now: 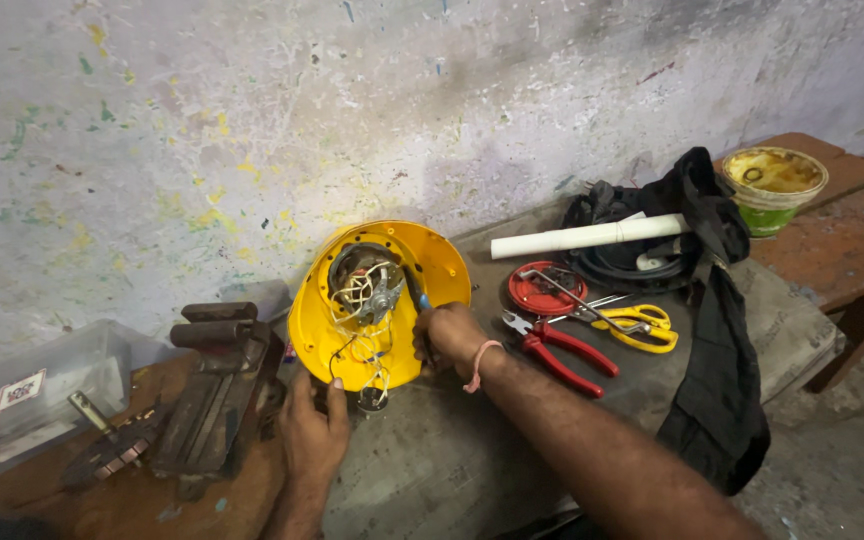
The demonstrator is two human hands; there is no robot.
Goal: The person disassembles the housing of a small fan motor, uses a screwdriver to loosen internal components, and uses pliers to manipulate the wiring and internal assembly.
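A yellow round appliance housing (432, 262) stands tilted on the workbench, its open side facing me, with a metal motor (364, 282) and loose wires inside. My right hand (449, 337) grips a blue-handled screwdriver (418, 296) whose tip reaches into the housing beside the motor. My left hand (314, 432) rests at the housing's lower edge, steadying it from below.
A rusty bench vise (220, 385) sits to the left beside a clear plastic box (42, 390). Red-handled pliers (562, 348), yellow-handled scissors (640, 325), a red round lid (542, 290), a white pipe (592, 236), black cloth (717, 400) and a yellowish tub (774, 180) lie to the right.
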